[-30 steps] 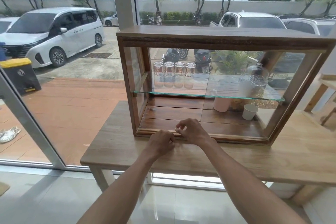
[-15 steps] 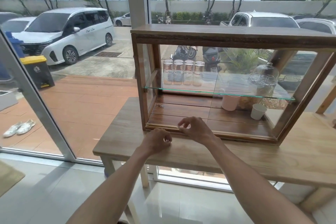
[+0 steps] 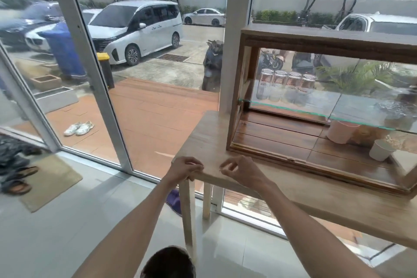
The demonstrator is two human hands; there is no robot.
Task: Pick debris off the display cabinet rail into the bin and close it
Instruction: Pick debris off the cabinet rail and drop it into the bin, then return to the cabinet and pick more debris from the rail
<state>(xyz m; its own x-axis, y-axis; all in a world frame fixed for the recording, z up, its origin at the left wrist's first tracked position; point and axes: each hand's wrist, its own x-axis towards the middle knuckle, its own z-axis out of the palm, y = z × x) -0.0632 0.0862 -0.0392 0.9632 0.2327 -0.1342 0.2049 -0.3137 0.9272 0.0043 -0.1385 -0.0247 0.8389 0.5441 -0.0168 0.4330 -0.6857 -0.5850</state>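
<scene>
The wooden display cabinet [image 3: 327, 39] stands on a light wood table [image 3: 338, 207] at the right. Its bottom front rail [image 3: 266, 153] runs along the base, and a small dark bit [image 3: 291, 160] sits on it. My left hand [image 3: 184, 168] is a closed fist at the table's left front corner. Just right of it, my right hand [image 3: 240, 170] hovers over the table edge with thumb and forefinger pinched. I cannot make out any debris in either hand. A dark round bin [image 3: 168, 263] sits on the floor below my arms.
Inside the cabinet are several glasses [image 3: 286, 84] on a glass shelf [image 3: 293, 109], a pink cup [image 3: 340, 131] and a white cup [image 3: 381, 150]. Large windows [image 3: 140, 108] fill the left. A mat [image 3: 49, 180] with sandals lies on the tiled floor.
My view has swung left and down, bringing the bin into sight. Both hands have come back from the cabinet rail to the table's left front corner.
</scene>
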